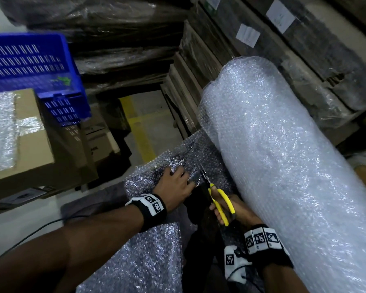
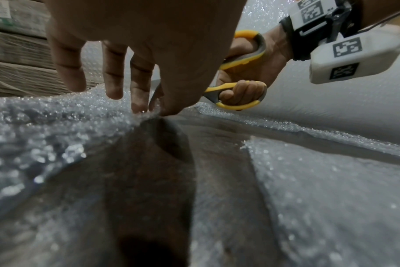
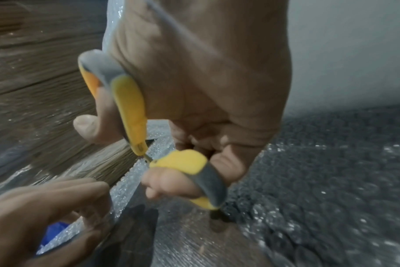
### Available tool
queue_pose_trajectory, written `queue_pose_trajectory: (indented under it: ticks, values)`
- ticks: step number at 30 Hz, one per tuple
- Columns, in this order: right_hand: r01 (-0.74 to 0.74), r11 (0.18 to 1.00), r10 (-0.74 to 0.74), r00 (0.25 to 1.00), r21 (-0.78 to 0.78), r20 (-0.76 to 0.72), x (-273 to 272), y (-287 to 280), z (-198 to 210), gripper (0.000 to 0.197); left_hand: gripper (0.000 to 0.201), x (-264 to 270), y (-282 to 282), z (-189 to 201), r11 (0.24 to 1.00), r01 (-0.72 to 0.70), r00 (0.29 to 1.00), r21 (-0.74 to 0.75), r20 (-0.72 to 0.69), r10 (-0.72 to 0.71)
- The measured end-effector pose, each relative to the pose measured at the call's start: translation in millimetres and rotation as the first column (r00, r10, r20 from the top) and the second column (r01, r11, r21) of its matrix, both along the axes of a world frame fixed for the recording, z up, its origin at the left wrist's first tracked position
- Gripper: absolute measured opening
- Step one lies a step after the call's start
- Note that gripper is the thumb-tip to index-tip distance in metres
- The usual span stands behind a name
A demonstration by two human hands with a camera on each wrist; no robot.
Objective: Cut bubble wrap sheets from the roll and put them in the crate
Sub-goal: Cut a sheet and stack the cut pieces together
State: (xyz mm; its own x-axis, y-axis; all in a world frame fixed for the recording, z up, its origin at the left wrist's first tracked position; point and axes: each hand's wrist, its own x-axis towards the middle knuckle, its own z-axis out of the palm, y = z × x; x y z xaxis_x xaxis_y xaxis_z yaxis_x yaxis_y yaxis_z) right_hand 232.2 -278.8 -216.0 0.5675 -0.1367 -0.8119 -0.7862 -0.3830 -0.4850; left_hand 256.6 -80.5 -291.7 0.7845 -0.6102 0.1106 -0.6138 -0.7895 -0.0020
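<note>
A big bubble wrap roll (image 1: pixel 283 166) lies on the right. Its loose sheet (image 1: pixel 178 161) spreads toward me over my lap. My left hand (image 1: pixel 186 178) pinches the sheet's cut edge (image 2: pixel 57 126) between thumb and fingertips (image 2: pixel 138 106), just left of the blades. My right hand (image 1: pixel 220 206) grips yellow-handled scissors (image 1: pixel 222 201), with thumb and fingers through the loops (image 3: pixel 130 101). The blades (image 1: pixel 204 174) point away from me into the sheet beside the roll. A blue slotted crate (image 1: pixel 30 64) stands at the upper left, well away from both hands.
The crate rests on a cardboard box (image 1: pixel 34 149) that also carries a bubble wrap piece (image 1: pixel 0 132). Film-wrapped stacks of flat cardboard (image 1: pixel 199 60) rise behind the roll. Grey floor with a yellow line (image 1: pixel 142 132) lies between them. A black cable (image 1: pixel 30 231) crosses the floor at left.
</note>
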Motion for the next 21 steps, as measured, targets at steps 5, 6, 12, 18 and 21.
queue_pose_trajectory:
  ticks: [5, 6, 12, 18, 21]
  values:
    - [-0.008, 1.000, 0.010, 0.998, -0.023, 0.061, 1.6, -0.1, -6.0, 0.060, 0.027, -2.7, 0.3, 3.8, 1.000, -0.005, 1.000, -0.004, -0.001, 0.005]
    - [-0.007, 1.000, 0.008, 0.998, -0.023, 0.065, 1.2, 0.2, -6.8, 0.059, 0.026, -3.1, 0.5, 4.6, 1.000, -0.010, 1.000, 0.002, -0.007, 0.010]
    - [-0.013, 1.000, 0.013, 1.000, -0.001, 0.013, 5.1, 3.4, -8.5, 0.067, 0.025, -4.6, 0.5, 5.4, 0.996, -0.016, 0.993, 0.092, -0.115, 0.027]
    - [0.015, 1.000, -0.014, 0.998, -0.019, 0.060, 7.5, 5.2, -13.7, 0.062, 0.026, -4.5, 2.3, 16.0, 0.991, 0.005, 0.986, 0.134, -0.167, 0.018]
    - [-0.009, 1.000, 0.009, 0.999, 0.000, 0.045, 10.2, 6.3, -14.0, 0.069, 0.028, -5.8, 1.5, 16.3, 0.991, 0.013, 0.978, 0.131, -0.208, 0.014]
